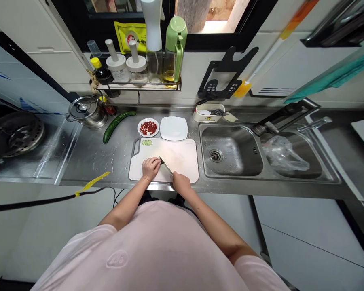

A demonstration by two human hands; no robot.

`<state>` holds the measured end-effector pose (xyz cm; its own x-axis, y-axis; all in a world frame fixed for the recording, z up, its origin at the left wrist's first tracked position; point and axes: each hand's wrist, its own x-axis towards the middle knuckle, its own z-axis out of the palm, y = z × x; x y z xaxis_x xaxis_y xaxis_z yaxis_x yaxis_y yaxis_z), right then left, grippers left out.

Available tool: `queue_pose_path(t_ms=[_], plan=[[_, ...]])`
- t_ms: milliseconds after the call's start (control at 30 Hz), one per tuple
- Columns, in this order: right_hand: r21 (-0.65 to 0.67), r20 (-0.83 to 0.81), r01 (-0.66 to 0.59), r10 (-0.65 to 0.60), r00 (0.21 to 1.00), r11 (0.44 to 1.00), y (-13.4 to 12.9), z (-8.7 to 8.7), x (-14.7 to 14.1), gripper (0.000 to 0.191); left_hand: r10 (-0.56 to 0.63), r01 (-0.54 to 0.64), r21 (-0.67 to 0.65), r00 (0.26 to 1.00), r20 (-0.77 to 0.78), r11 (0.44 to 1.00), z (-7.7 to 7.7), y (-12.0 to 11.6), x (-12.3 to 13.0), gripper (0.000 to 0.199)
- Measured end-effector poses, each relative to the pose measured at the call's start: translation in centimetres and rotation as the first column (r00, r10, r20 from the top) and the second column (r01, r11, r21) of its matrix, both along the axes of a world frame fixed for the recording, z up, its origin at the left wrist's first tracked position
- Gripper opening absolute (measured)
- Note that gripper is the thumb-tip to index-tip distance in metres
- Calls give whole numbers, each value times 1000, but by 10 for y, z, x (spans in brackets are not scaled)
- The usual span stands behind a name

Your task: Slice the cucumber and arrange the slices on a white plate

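Clasping the knife [166,165] in the right hand [182,184] over the cutting board [182,155], near the front edge of the worktop [87,159], apparently for control; curling the left hand [151,168] by the tip, perhaps for steadying, but cannot tell its grip.

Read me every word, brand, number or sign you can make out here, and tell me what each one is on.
None reads clearly.
Yellow packet: red round logo and dark characters, too small to read.
Pink shirt: outlined chest emblem, too blurred to read.
Cutting board: faint mark near its far right corner, too faint to read.
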<state>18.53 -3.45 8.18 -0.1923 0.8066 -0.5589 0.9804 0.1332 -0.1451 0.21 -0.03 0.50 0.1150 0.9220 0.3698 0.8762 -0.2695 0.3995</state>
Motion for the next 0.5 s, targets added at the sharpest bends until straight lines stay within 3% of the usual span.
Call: queue_pose_path(t_ms=[233, 500], plan=[[-21, -18, 5, -5, 1000, 1000, -8, -1, 10, 21, 7, -7, 1, 1000, 13, 1000, -1, 0, 1, 23], [6, -11, 1, -1, 1000, 1000, 0, 0, 1, 19, 1, -1, 6, 1000, 8, 1000, 0, 0, 0, 23]])
